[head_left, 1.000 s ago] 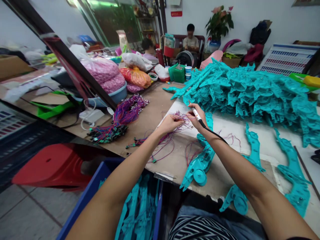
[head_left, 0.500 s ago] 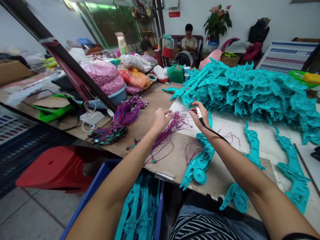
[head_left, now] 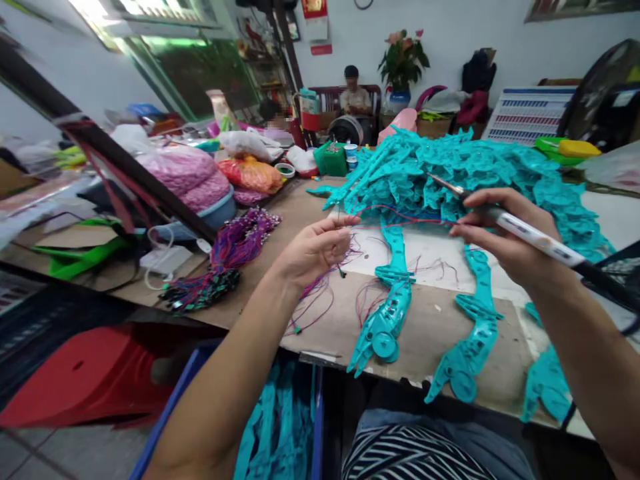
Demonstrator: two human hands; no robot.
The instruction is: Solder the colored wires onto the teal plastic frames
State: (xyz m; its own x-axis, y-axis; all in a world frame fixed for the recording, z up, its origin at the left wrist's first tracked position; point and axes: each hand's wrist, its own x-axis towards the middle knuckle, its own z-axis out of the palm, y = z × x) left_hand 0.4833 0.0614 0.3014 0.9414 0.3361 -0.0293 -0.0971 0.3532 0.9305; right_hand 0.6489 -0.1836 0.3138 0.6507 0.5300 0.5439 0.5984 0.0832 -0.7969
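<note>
Half a second ago my two hands were close together over the loose wires; now my right grip [head_left: 505, 227] has swung out to the right and nearer the camera, and the view has turned with it. A few wires [head_left: 403, 216] now span the gap between my hands, which I take to mean they are singled out from the rest.

My left grip [head_left: 323, 250] is pinched together on one end. My right grip is clamped around the pen tool [head_left: 540, 241], its tip angled up and left, and thumb and forefinger seem to nip the other end too.

The wires are thin and mostly red, with a darker bluish length toward the right; one strand bows slackly, another runs nearly straight. Their ends are hidden in the fingers. They hang above the surface [head_left: 320, 347], crossing in front of the teal pile [head_left: 480, 170], just over the top of a teal part [head_left: 395, 300].
</note>
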